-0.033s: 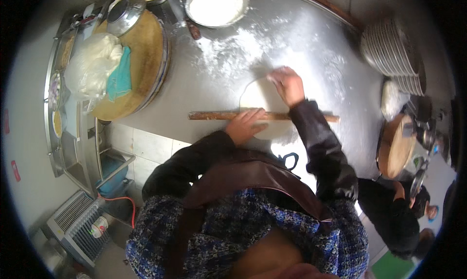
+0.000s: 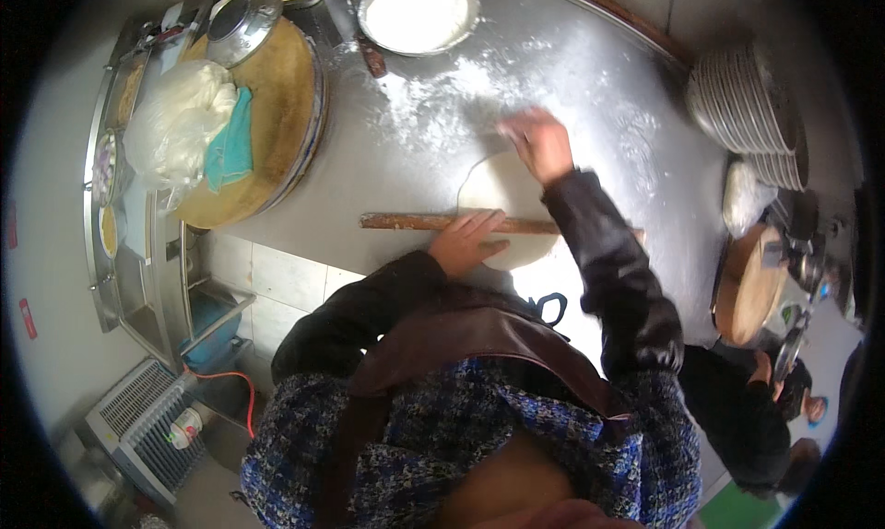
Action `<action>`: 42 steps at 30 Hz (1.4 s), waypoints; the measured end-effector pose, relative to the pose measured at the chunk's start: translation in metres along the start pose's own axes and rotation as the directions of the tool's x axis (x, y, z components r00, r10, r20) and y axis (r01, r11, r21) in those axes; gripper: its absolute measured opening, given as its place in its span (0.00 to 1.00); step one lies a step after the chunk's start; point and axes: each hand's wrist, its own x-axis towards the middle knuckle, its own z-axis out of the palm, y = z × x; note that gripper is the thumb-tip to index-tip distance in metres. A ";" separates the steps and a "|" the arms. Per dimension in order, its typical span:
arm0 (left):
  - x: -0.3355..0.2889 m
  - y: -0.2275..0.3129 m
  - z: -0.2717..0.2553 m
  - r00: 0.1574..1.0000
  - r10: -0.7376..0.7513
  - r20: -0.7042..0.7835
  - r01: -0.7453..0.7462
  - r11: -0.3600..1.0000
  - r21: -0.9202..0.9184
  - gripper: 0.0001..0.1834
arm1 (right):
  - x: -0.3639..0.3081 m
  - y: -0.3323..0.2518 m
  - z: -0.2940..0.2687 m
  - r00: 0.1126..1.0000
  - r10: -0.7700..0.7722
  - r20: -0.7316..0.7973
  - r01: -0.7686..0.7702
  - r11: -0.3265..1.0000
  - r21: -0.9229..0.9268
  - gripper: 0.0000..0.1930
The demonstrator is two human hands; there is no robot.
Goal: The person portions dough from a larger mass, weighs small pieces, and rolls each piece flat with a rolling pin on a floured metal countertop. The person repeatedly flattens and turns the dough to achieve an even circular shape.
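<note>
A thin round sheet of dough (image 2: 493, 183) lies on the metal worktop, under a wooden rolling pin (image 2: 401, 221) that crosses it from left to right. My left hand (image 2: 468, 243) rests flat on the pin and the near part of the dough, its fingers stretched out. Over the far right edge of the sheet hovers my right hand (image 2: 542, 148), apart from the pin, fingers bunched together and slightly blurred. Whatever they may hold cannot be made out. My right forearm hides part of the pin. Loose flour (image 2: 452, 96) is scattered beyond the dough.
A bowl of flour (image 2: 419, 15) stands at the back beside a dark handle (image 2: 372, 59). On the left, a round board (image 2: 290, 87) bears bagged dough (image 2: 175, 128), a teal cloth (image 2: 229, 146) and a metal lid (image 2: 244, 31). Stacked plates (image 2: 737, 100) stand right; another person (image 2: 737, 418) is lower right.
My right hand's fingertips have moved a little farther away and left, off the dough's edge. My left hand stays on the rolling pin. The whole view has shifted slightly.
</note>
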 end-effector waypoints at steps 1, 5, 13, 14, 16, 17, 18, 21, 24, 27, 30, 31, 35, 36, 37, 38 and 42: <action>0.000 -0.003 0.001 0.996 -0.045 0.074 0.048 0.998 -0.040 0.23 | 0.047 0.007 0.011 0.997 -0.079 0.005 0.079 0.996 -0.045 0.06; -0.001 -0.012 0.005 0.996 0.083 -0.035 -0.083 0.996 0.012 0.22 | 0.163 0.011 0.062 0.991 -0.042 0.123 0.057 0.991 -0.120 0.13; 0.031 -0.011 -0.006 0.971 -0.215 -0.109 0.163 0.919 -0.360 0.09 | -0.011 -0.020 0.001 0.838 0.323 0.441 -0.406 0.908 0.105 0.19; 0.038 -0.011 -0.010 0.952 -0.295 -0.083 0.221 0.847 -0.484 0.09 | -0.045 -0.028 -0.013 0.794 0.385 0.471 -0.489 0.865 0.117 0.24; 0.051 -0.014 -0.021 0.942 -0.336 0.016 0.317 0.871 -0.376 0.09 | -0.099 -0.043 -0.023 0.796 0.386 0.467 -0.477 0.874 0.091 0.36; 0.057 -0.016 -0.026 0.929 -0.368 0.039 0.362 0.879 -0.310 0.09 | -0.119 -0.048 -0.021 0.792 0.387 0.473 -0.436 0.900 -0.006 0.42; 0.065 -0.018 -0.030 0.913 -0.393 0.110 0.408 0.867 -0.286 0.13 | -0.137 -0.054 -0.020 0.794 0.372 0.481 -0.329 0.928 -0.175 0.46; 0.076 -0.015 -0.040 0.850 -0.471 0.237 0.526 0.785 -0.328 0.15 | -0.161 -0.052 -0.003 0.906 0.291 0.307 -0.236 0.950 -0.202 0.38; 0.065 -0.001 -0.043 0.881 -0.451 -0.142 0.399 0.871 -0.286 0.16 | -0.163 -0.040 0.005 0.915 0.261 0.308 -0.251 0.965 -0.072 0.35; 0.040 0.018 -0.037 0.967 -0.124 -0.224 0.112 0.992 -0.064 0.28 | -0.160 -0.035 0.004 0.923 0.230 0.307 -0.250 0.968 0.024 0.34; 0.026 0.023 -0.024 0.992 0.083 -0.099 -0.069 0.988 0.140 0.31 | -0.161 -0.043 0.006 0.905 0.350 0.244 -0.326 0.936 -0.133 0.34; 0.027 0.020 -0.019 0.996 0.051 -0.078 -0.036 0.983 0.179 0.34 | -0.163 -0.047 0.010 0.888 0.409 0.210 -0.362 0.904 -0.229 0.35; 0.044 0.002 -0.003 0.992 -0.011 -0.128 0.041 0.972 0.231 0.31 | -0.174 -0.058 0.028 0.987 0.159 0.006 -0.148 0.936 -0.318 0.30; 0.046 -0.001 -0.002 0.995 -0.058 -0.081 0.073 0.976 0.203 0.28 | -0.177 -0.059 0.031 0.986 0.166 0.004 -0.156 0.937 -0.314 0.29; 0.047 0.000 -0.001 0.996 -0.071 -0.059 0.081 0.980 0.180 0.26 | -0.180 -0.059 0.033 0.986 0.169 0.011 -0.157 0.937 -0.313 0.27; 0.043 0.003 -0.003 0.994 -0.041 -0.103 0.060 0.980 0.192 0.22 | -0.184 -0.060 0.034 0.983 0.185 0.020 -0.170 0.936 -0.308 0.25; 0.022 0.027 -0.014 0.980 -0.152 0.132 0.129 0.977 0.169 0.33 | -0.192 -0.066 0.022 0.973 0.146 0.182 -0.115 0.979 -0.169 0.18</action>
